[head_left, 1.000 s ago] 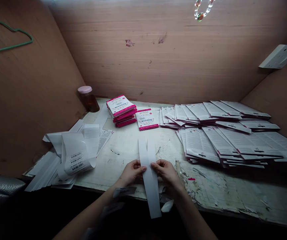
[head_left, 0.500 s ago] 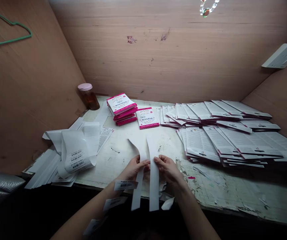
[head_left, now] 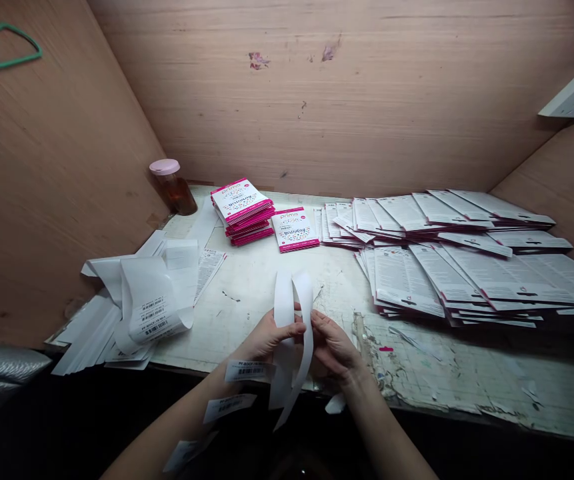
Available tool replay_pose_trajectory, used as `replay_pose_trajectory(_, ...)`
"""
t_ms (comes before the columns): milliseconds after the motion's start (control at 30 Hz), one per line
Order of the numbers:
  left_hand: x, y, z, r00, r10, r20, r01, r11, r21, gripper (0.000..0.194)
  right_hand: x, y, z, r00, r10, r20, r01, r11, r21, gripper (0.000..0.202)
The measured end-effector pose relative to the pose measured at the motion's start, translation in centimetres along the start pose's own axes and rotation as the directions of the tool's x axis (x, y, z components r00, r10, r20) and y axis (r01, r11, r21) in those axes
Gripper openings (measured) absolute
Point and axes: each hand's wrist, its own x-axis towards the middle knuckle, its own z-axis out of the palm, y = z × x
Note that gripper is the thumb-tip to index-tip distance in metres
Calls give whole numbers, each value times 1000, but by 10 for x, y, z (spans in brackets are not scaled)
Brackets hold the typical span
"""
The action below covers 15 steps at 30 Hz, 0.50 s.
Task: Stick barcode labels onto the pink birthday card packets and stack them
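My left hand [head_left: 265, 339] is closed, thumb pressed on a white paper strip [head_left: 283, 300] that hangs down past the table edge. My right hand [head_left: 337, 343] pinches a second white strip [head_left: 305, 293], which curves as it hangs. The two strips are close together, and the left thumb tip is at the second one. Several barcode labels [head_left: 249, 371] are stuck along my left forearm. Some fingertips are hidden behind the strips.
At left lie barcode label sheets [head_left: 151, 293] and paper strips. Pink-edged Birthday packets [head_left: 241, 203] are stacked behind, near a lidded jar of brown liquid [head_left: 179, 193]. Printed packets [head_left: 407, 280] cover the right. The table's front edge [head_left: 447, 407] is worn.
The two strips have come closer together, and the right one now bends across toward the left. My right hand has turned slightly. The view has shifted a little.
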Motion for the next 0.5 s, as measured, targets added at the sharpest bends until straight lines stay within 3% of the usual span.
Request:
replay_pose_trajectory(133,1,-1,-3,1000,-3,-3,3,1000,12,64,-1,3,1,1000,20,-9,-20,1000,-9,46)
replay_pose_trajectory(500,-3,2,0,999,-32,-3,32,999,37,61,-3,10,3,999,33,14,-35,980,198,33)
